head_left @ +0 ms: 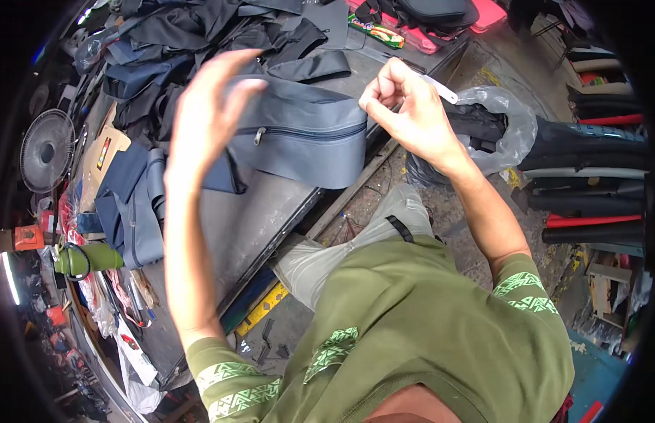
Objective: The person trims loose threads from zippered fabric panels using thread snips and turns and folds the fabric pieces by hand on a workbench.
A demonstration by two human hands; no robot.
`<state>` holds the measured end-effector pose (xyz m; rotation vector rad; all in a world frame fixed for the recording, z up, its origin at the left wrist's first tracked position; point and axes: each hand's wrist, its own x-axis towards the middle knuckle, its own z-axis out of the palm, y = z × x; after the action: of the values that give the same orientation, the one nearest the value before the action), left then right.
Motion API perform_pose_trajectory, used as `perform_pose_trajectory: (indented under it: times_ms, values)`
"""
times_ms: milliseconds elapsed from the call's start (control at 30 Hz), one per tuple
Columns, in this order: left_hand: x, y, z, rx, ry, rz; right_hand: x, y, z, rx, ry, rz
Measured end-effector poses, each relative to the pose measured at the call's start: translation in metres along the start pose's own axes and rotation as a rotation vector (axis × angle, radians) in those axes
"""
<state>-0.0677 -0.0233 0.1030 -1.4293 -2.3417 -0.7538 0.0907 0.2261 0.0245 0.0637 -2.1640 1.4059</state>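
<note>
A grey fabric band (313,150) with a dark zipper and a metal zipper pull (259,136) stands curved on the dark work table (229,222). My left hand (204,116), blurred, is raised at its left side, thumb and fingers apart, with nothing seen between them. At the band's upper right end is my right hand (408,106), thumb and forefinger pinched together. Whatever they hold, if anything, is too small to name. A pale flat strip (441,89) shows just behind that hand; I cannot tell whether it is held.
Dark fabric pieces (148,74) are heaped at the back left. A clear plastic bag (518,130) with dark material stands right of the table. A green bottle (91,259) and a fan (47,150) are at left. Fabric rolls (588,173) lie at right.
</note>
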Motion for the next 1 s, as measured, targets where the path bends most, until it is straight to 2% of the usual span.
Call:
perform_pose_trajectory:
  times_ms: [67, 100, 167, 267, 367, 433, 533, 633, 700, 767, 867, 1000]
  values:
    - [-0.003, 0.049, 0.035, -0.244, -0.094, 0.037, 0.000, 0.002, 0.004, -0.005, 0.000, -0.063]
    - [-0.008, 0.058, 0.056, -0.257, -0.065, 0.107, 0.000, 0.003, 0.004, -0.009, 0.004, -0.094]
    - [-0.011, 0.064, 0.082, -0.283, -0.051, 0.095, -0.001, 0.000, 0.002, -0.029, -0.002, -0.086]
    - [-0.008, 0.060, 0.087, -0.364, -0.128, 0.009, -0.005, -0.007, -0.001, -0.055, 0.002, -0.087]
    - [-0.009, 0.060, 0.091, -0.510, -0.192, -0.166, -0.007, -0.007, -0.001, -0.048, -0.009, -0.130]
    - [-0.012, 0.059, 0.095, -0.631, -0.164, -0.215, -0.007, -0.006, -0.001, -0.024, -0.008, -0.150]
    - [-0.019, 0.058, 0.108, -0.754, -0.095, -0.254, -0.010, -0.009, -0.007, -0.073, -0.065, -0.113]
    - [-0.021, 0.063, 0.113, -0.745, -0.037, -0.295, -0.001, -0.002, -0.022, 0.074, -0.182, 0.046]
    - [-0.024, 0.063, 0.115, -0.739, -0.014, -0.320, 0.019, 0.035, -0.045, -0.012, -0.166, 0.149]
    - [-0.026, 0.060, 0.117, -0.769, -0.004, -0.327, 0.038, 0.070, -0.064, -0.386, -0.053, 0.074]
    - [-0.029, 0.057, 0.119, -0.792, -0.034, -0.337, 0.051, 0.142, -0.079, -0.653, 0.076, -0.125]
    - [-0.035, 0.055, 0.119, -0.826, -0.048, -0.352, 0.056, 0.159, -0.075, -0.791, -0.052, -0.013]
